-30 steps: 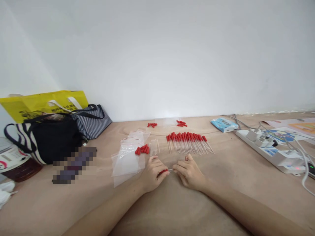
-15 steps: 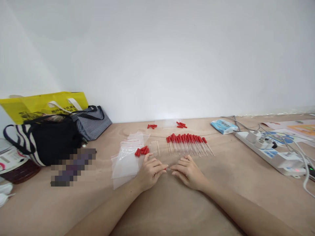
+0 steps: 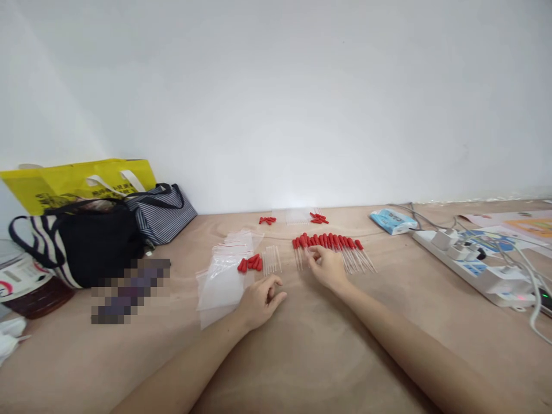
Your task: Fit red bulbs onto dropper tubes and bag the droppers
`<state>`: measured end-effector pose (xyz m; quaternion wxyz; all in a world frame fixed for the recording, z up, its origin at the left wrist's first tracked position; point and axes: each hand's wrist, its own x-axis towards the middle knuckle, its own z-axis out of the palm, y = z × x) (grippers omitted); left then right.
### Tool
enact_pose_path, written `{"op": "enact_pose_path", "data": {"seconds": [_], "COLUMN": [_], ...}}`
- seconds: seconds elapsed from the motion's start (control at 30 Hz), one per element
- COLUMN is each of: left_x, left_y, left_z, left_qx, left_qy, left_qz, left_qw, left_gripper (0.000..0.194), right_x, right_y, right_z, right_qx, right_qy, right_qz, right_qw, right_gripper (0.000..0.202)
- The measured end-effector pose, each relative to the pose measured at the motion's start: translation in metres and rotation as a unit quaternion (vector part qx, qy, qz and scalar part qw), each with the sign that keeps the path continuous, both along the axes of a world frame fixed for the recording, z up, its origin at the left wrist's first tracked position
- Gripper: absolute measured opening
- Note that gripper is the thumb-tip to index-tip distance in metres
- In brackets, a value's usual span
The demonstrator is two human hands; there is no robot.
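Observation:
A row of clear droppers with red bulbs (image 3: pixel 330 240) lies side by side on the wooden table (image 3: pixel 276 356). My right hand (image 3: pixel 325 265) is at the row's left part, its thumb and forefinger pinched on a red-bulbed dropper (image 3: pixel 305 247). Resting near the table, my left hand (image 3: pixel 261 299) has loosely curled fingers with a gap from the thumb and nothing between them. Beyond it are loose red bulbs (image 3: pixel 253 263) and several thin clear tubes (image 3: pixel 272 260). Flat clear zip bags (image 3: pixel 224 282) lie to its left, partly under the bulbs.
More red bulbs (image 3: pixel 267 220) and clear tubes (image 3: pixel 297 215) lie near the wall. On the left stand a black bag (image 3: pixel 99 247), a striped bag (image 3: pixel 164 215) and a yellow bag (image 3: pixel 77 181). A blue packet (image 3: pixel 393 221) and a white power strip (image 3: pixel 474 273) with cables are on the right.
My right hand has moved forward from in front of my left hand to the dropper row. The fingers of my left hand have parted and released the red bulb end.

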<state>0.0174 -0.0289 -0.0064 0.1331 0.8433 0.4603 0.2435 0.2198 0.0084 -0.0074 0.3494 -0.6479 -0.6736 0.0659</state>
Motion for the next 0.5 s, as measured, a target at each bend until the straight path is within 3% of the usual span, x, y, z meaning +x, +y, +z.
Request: {"op": "enact_pose_path", "data": {"seconds": [0.2, 0.5], "left_x": [0.001, 0.002], "left_y": [0.001, 0.002], "left_z": [0.002, 0.003], "left_qx": [-0.045, -0.029], "left_qy": [0.044, 0.038], "left_qz": [-0.019, -0.027], "left_qw": [0.998, 0.998], "left_gripper": [0.014, 0.016], "right_x": [-0.029, -0.029], "right_y": [0.025, 0.029], "right_z": [-0.003, -0.012], "right_qx": [-0.013, -0.012], "right_qy": [-0.079, -0.130], "right_qz": [-0.082, -0.071], "right_qw": [0.993, 0.989], "right_gripper": [0.014, 0.020]}}
